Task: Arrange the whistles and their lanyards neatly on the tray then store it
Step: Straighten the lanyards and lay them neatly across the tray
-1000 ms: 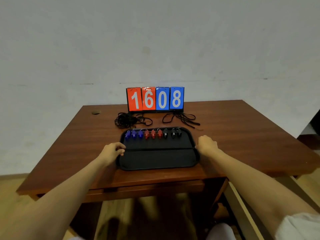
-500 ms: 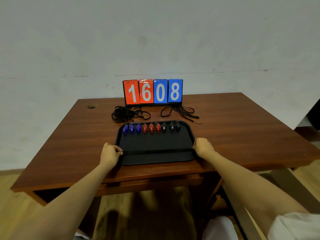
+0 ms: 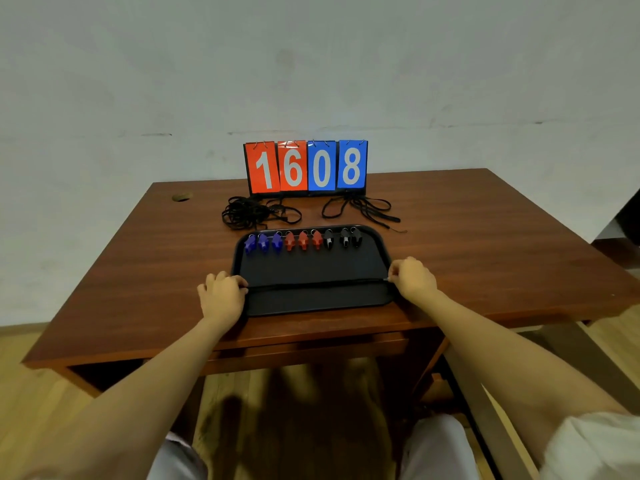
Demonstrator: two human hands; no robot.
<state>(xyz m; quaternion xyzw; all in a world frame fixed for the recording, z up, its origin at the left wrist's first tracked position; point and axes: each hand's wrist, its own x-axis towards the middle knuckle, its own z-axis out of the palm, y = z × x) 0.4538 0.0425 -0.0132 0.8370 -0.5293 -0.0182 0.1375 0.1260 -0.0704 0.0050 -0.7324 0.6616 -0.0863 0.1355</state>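
Note:
A black tray (image 3: 311, 268) lies on the wooden table near its front edge. Along the tray's far rim stand three blue whistles (image 3: 263, 242), three red whistles (image 3: 303, 240) and three black whistles (image 3: 344, 239) in a row. A black lanyard (image 3: 315, 285) is stretched straight across the tray from left to right. My left hand (image 3: 221, 296) pinches its left end at the tray's left rim. My right hand (image 3: 412, 278) pinches its right end at the right rim. Behind the tray lie a tangled lanyard pile (image 3: 252, 213) and a looser lanyard bunch (image 3: 363, 209).
A flip scoreboard (image 3: 306, 166) reading 1608 stands at the table's back edge against the wall. A round cable hole (image 3: 181, 197) is at the table's back left. A drawer front (image 3: 311, 351) shows under the tabletop. Bare wood flanks the tray on both sides.
The view tilted slightly, so the table sits higher in frame. Both hands stay at the tray's sides, holding the lanyard taut across it.

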